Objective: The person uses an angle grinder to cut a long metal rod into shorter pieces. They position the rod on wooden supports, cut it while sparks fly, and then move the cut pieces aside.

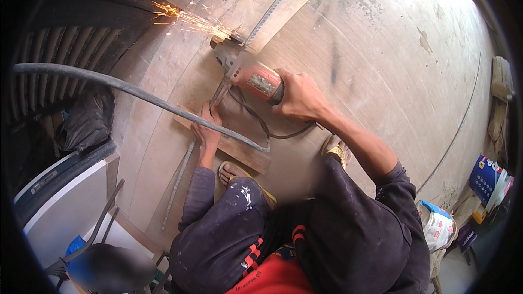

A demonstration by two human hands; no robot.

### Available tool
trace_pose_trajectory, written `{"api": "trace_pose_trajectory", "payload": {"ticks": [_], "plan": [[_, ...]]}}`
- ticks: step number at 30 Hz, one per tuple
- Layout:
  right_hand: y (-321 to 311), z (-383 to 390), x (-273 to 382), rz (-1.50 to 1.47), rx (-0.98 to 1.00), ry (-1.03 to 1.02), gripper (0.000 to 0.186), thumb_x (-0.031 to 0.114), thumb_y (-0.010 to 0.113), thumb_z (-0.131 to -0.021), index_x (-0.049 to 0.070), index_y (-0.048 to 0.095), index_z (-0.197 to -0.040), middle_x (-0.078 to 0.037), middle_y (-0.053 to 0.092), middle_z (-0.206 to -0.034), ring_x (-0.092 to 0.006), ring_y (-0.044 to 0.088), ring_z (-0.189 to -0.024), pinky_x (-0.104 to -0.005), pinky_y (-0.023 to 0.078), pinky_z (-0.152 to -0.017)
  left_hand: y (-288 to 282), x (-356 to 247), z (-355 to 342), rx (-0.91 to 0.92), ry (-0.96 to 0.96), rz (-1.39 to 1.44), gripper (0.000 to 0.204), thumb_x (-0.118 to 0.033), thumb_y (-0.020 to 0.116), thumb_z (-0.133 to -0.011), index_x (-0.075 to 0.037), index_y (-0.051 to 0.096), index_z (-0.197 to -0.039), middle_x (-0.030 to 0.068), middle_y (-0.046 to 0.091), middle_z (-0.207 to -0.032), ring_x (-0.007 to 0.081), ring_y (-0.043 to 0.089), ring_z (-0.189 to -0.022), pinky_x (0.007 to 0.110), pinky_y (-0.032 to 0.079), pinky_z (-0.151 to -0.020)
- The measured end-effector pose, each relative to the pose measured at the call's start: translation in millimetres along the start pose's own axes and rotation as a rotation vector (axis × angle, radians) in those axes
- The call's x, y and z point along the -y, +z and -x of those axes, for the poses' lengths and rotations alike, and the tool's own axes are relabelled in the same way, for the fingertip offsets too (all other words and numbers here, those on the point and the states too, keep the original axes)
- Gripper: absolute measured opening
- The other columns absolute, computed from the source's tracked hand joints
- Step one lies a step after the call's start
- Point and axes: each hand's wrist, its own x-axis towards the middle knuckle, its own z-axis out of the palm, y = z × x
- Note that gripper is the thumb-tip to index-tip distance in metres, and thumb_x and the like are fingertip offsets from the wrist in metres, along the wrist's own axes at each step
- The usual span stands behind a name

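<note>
A red angle grinder (256,80) with a grey head sits in the upper middle. My right hand (301,97) is wrapped around its rear body. Orange sparks (188,17) stream from its disc toward the upper left; the cutting contact itself is hidden behind the head. A ribbed steel rod (277,4) runs from the top edge down to the grinder, and its line continues past it toward the lower left. My left hand (207,129) is closed on the rod below the grinder, over a wooden plank (244,154) on the floor.
A thick grey hose or cable (131,88) crosses in front at left. The grinder's dark cord (256,113) loops between my arms. My sandalled feet (234,173) are close to the plank. A black bag (90,122) lies left; bags and a blue box (486,178) stand right.
</note>
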Motion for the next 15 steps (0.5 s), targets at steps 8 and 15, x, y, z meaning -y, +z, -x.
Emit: {"api": "trace_pose_trajectory", "payload": {"ticks": [8,15], "plan": [[3.7,-4.0,-2.9,0.098,0.032,0.046,0.055,0.023,0.076,-0.058,-0.003,0.06,-0.103,-0.026,0.066,-0.081,-0.0418,0.066,-0.081,-0.0459,0.052,-0.075,4.7,3.8,2.8,-0.039,0.03,-0.041,0.028,-0.034,0.055,-0.094,-0.011,0.064,-0.107,0.0191,0.065,-0.074,0.0422,0.063,-0.067,0.051,0.045,-0.056],[5.2,-5.7,-2.6,0.091,0.018,0.022,0.051,0.026,0.075,-0.059,-0.005,0.06,-0.097,-0.027,0.065,-0.078,-0.0417,0.066,-0.078,-0.0459,0.051,-0.074,-0.1,-0.4,2.2,-0.024,0.01,-0.091,0.028,-0.036,0.055,-0.094,-0.014,0.063,-0.11,0.0195,0.063,-0.069,0.0418,0.063,-0.064,0.052,0.045,-0.054]]}}
